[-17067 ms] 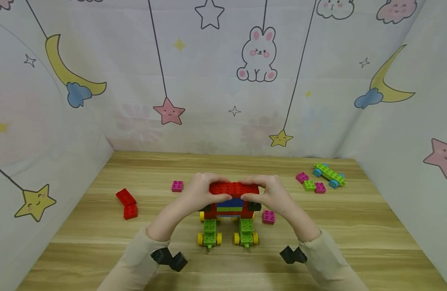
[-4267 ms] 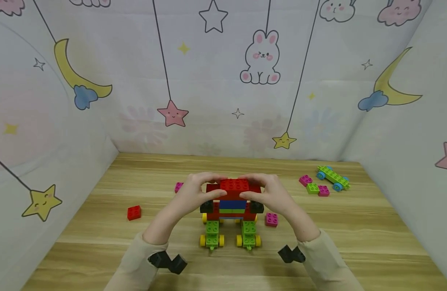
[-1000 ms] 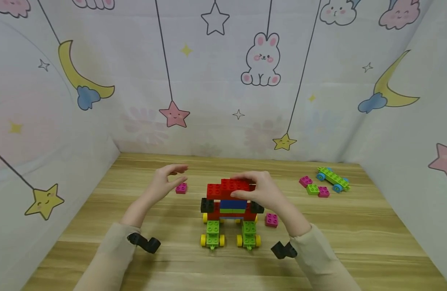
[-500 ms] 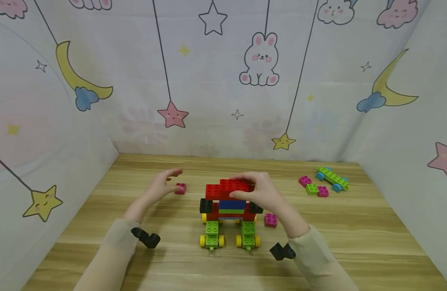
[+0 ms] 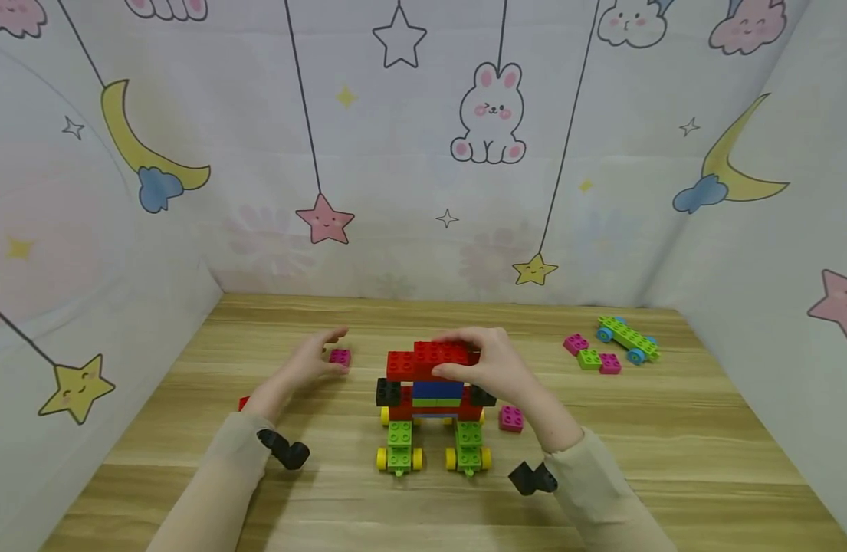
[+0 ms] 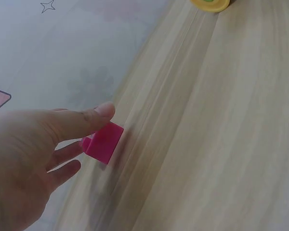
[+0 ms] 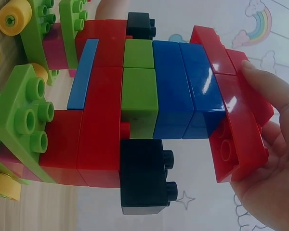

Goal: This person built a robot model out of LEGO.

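A toy brick build stands mid-table on green wheeled bases with yellow wheels. Black bricks stick out at its sides, and blue bricks carry the red top layers. My right hand holds the uppermost red brick, thumb on the near side, fingers behind. My left hand is stretched out around a small pink brick on the table. In the left wrist view the thumb overlaps this pink brick, with the other fingers loosely bent beyond it.
A loose red brick shows partly behind the left forearm. Another pink brick lies right of the build. At the back right are two pink bricks, a green brick and a green base with blue wheels.
Since the earliest frame, one loose red brick left the table's left side and a red brick topped the build. Lately my left hand left the build and lowered to the pink brick; the right stayed.
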`<state>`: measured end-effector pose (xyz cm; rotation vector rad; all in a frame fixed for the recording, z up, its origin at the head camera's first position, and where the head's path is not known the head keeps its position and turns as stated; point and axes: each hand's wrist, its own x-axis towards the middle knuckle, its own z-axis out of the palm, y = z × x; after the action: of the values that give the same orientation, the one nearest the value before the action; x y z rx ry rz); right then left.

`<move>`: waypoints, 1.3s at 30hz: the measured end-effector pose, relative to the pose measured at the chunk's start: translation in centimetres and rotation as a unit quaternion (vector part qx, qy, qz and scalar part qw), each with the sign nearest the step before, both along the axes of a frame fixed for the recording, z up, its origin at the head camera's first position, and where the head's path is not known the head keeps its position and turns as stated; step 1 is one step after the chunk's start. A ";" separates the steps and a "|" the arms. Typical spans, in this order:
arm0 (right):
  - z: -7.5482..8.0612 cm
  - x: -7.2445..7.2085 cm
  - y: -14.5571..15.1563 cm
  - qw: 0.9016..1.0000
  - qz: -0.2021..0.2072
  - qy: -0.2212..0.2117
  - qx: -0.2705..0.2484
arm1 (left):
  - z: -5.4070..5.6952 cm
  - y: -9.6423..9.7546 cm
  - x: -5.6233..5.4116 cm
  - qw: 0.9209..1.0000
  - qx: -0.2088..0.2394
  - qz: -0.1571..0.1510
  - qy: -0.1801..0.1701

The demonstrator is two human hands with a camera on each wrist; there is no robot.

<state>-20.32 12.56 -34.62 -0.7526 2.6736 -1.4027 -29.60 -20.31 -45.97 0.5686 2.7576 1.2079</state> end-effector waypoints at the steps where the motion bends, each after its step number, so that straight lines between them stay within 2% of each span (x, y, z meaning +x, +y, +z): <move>1: 0.0 0.0 0.0 1.000 0.000 0.000 0.000 | 0.0 0.0 0.0 1.000 -0.006 0.001 -0.003; 5: -0.1 -0.1 0.0 1.000 0.002 0.002 -0.003 | -0.2 0.0 -0.1 1.000 -0.014 -0.001 -0.007; 8: -0.1 -0.1 0.0 1.000 0.004 0.008 -0.006 | -0.2 -0.1 0.0 1.000 -0.008 -0.010 0.001; 10: -0.1 -0.1 0.0 1.000 0.005 0.011 -0.007 | -0.2 -0.2 0.1 1.000 -0.010 -0.018 0.020; 14: -0.1 -0.1 0.0 1.000 0.004 0.010 -0.006 | -0.3 -0.2 0.0 0.999 -0.024 -0.016 0.022; 16: -0.1 -0.1 0.0 1.000 0.003 0.009 -0.007 | -0.4 0.0 -0.1 1.000 -0.029 -0.010 0.006; 20: -0.3 -0.2 0.0 1.000 0.002 0.007 -0.006 | -0.6 0.3 -0.3 0.999 -0.046 -0.003 0.001; 32: -0.4 -0.2 0.0 1.000 -0.001 0.005 -0.011 | -1.1 0.1 -0.4 0.997 -0.077 -0.004 0.020; 39: -0.4 -0.2 0.0 1.000 -0.002 -0.001 -0.014 | -1.2 0.1 -0.4 0.997 -0.068 0.003 0.023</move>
<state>-20.52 12.58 -35.05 -0.7491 2.6604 -1.4448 -30.02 -20.25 -47.18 0.5803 2.8535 1.0090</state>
